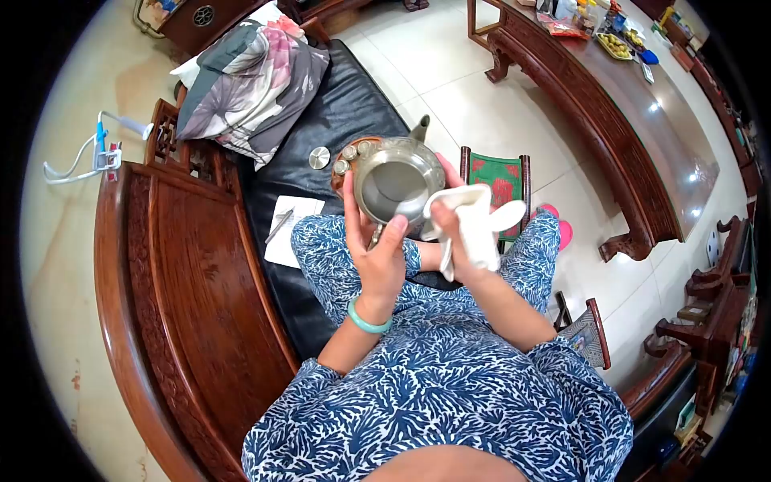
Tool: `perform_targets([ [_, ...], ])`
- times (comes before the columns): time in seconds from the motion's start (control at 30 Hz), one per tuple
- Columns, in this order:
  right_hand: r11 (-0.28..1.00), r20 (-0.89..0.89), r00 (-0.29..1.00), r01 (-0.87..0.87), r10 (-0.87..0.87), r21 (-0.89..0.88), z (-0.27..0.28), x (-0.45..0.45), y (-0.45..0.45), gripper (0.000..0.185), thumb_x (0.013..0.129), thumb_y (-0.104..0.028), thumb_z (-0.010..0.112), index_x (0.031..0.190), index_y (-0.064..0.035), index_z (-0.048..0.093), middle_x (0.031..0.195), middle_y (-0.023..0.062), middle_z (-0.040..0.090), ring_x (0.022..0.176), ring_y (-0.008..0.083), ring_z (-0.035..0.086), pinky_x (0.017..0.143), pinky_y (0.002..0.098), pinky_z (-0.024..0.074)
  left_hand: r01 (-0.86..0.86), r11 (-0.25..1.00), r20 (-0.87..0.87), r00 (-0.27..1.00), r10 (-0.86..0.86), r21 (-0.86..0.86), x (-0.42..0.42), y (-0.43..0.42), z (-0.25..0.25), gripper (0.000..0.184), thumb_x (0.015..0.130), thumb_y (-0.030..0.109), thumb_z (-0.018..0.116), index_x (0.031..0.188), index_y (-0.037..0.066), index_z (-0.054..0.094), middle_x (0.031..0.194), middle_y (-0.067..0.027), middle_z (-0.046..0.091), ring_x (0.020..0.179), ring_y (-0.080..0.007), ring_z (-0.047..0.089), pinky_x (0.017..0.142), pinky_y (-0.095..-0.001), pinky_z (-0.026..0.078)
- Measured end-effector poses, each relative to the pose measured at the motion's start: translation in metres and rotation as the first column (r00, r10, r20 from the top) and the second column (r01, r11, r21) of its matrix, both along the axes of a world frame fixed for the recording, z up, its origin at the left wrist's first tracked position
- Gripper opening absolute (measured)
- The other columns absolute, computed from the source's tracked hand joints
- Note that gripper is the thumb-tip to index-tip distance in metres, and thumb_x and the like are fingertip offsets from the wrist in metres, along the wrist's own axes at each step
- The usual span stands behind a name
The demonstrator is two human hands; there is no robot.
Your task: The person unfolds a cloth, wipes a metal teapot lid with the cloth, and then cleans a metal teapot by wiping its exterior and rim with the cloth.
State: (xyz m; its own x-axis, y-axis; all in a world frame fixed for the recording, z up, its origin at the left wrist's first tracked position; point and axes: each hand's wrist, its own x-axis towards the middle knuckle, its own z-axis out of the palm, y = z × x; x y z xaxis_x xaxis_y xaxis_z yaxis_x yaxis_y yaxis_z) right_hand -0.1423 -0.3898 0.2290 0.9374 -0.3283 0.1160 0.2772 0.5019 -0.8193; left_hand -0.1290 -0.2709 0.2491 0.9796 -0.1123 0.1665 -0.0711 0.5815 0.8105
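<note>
A metal teapot (436, 169) with its top uncovered is held over my lap, its spout pointing away from me. My left hand (377, 261) grips the pot's left side and near rim, the thumb on the rim. In my right hand (454, 241) is a bunched white cloth (479, 229), held against the pot's right side; some of those fingers are hidden behind pot and cloth. Beside the pot, several small metal cups (348, 153) stand on a reddish-brown tray (336, 180), partly hidden by it. A round metal lid (320, 157) lies left of the tray.
I sit on a black-cushioned wooden bench (277, 297). White paper (307, 207) and a pen (279, 226) lie to my left. A patterned pillow (261, 84) sits farther along. Ahead are a green folding stool (496, 181) and a long wooden table (626, 120) with food and bottles.
</note>
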Motion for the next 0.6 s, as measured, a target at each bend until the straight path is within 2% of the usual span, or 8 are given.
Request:
perform_targets([
  [0.07,0.998,-0.001,1.0,0.022,-0.022,-0.056,0.006,-0.001,0.006,0.067,0.082,-0.025,0.073,0.137,0.0001,0.044,0.108,0.0022,0.058,0.089,0.005,0.05,0.079,0.0194,0.0403,0.004,1.0,0.007,1.0,-0.004,0.008,0.005,0.001,0.002,0.084,0.08,-0.004,0.063,0.148,0.003,0.015,0.14,-0.0163,0.04,0.125,-0.0252,0.045,0.105,-0.0359,0.038],
  [0.13,0.996,0.019,0.999,0.029,-0.031,0.081,0.019,0.015,0.001,0.057,0.082,-0.025,0.073,0.127,0.0031,0.053,0.107,0.0031,0.059,0.09,0.0068,0.051,0.081,0.0212,0.042,0.045,0.999,0.024,0.999,-0.045,-0.008,0.004,-0.002,0.005,0.083,0.081,-0.004,0.062,0.149,0.005,0.014,0.139,-0.0157,0.041,0.125,-0.0249,0.045,0.104,-0.0366,0.04],
  [0.3,0.995,0.067,0.997,0.039,-0.045,0.091,0.033,0.016,-0.001,0.06,0.085,-0.025,0.07,0.134,0.0009,0.047,0.104,0.0023,0.059,0.095,0.0069,0.052,0.086,0.0213,0.0422,0.039,0.999,0.041,0.998,-0.04,0.037,0.004,-0.012,0.014,0.08,0.085,0.004,0.058,0.15,0.011,0.012,0.139,-0.0156,0.039,0.123,-0.0268,0.048,0.091,-0.0375,0.052],
  [0.33,0.998,0.021,0.999,0.039,-0.038,-0.043,0.029,0.009,0.0,0.061,0.085,-0.024,0.069,0.135,0.0009,0.045,0.106,0.0029,0.06,0.095,0.0074,0.053,0.086,0.0223,0.0425,0.041,0.999,0.003,0.999,-0.041,0.021,0.003,-0.012,0.016,0.08,0.085,0.004,0.057,0.15,0.012,0.012,0.139,-0.0153,0.04,0.123,-0.0267,0.048,0.091,-0.0374,0.051],
  [0.5,0.988,0.05,0.996,0.068,-0.076,0.14,0.046,0.018,-0.007,0.054,0.083,-0.019,0.072,0.129,0.0023,0.052,0.11,0.0037,0.06,0.095,0.0076,0.054,0.087,0.0219,0.0426,0.037,0.997,0.024,0.999,-0.039,0.068,0.0,-0.015,0.004,0.08,0.085,0.003,0.059,0.149,0.015,0.012,0.143,-0.0135,0.033,0.122,-0.0265,0.047,0.092,-0.0379,0.05],
  [0.53,0.991,0.056,0.998,0.034,-0.042,0.131,0.043,0.022,-0.011,0.05,0.082,-0.018,0.072,0.125,0.0018,0.055,0.11,0.0046,0.061,0.096,0.0088,0.056,0.087,0.0227,0.0437,0.058,0.981,0.185,0.978,-0.093,0.183,0.004,-0.014,0.0,0.075,0.09,0.024,0.061,0.147,0.016,0.012,0.145,-0.0136,0.029,0.125,-0.0282,0.045,0.095,-0.0399,0.049],
  [0.57,0.991,0.065,0.997,0.043,-0.051,0.129,0.041,0.022,-0.014,0.05,0.082,-0.018,0.072,0.125,0.0018,0.055,0.11,0.0046,0.061,0.096,0.0088,0.056,0.087,0.0227,0.0437,0.066,0.981,0.194,0.976,-0.102,0.181,0.007,-0.01,0.0,0.075,0.09,0.024,0.061,0.147,0.016,0.012,0.145,-0.0136,0.029,0.125,-0.0282,0.045,0.095,-0.0399,0.049],
  [0.6,0.994,0.077,0.997,-0.004,-0.005,0.109,0.038,0.022,-0.017,0.05,0.082,-0.018,0.073,0.125,0.0012,0.055,0.11,0.0051,0.061,0.096,0.009,0.056,0.087,0.023,0.0443,0.201,0.98,0.111,0.973,-0.2,0.002,0.01,-0.004,0.002,0.075,0.091,0.038,0.055,0.147,0.017,0.011,0.146,-0.0142,0.029,0.126,-0.0297,0.045,0.095,-0.0416,0.05],
])
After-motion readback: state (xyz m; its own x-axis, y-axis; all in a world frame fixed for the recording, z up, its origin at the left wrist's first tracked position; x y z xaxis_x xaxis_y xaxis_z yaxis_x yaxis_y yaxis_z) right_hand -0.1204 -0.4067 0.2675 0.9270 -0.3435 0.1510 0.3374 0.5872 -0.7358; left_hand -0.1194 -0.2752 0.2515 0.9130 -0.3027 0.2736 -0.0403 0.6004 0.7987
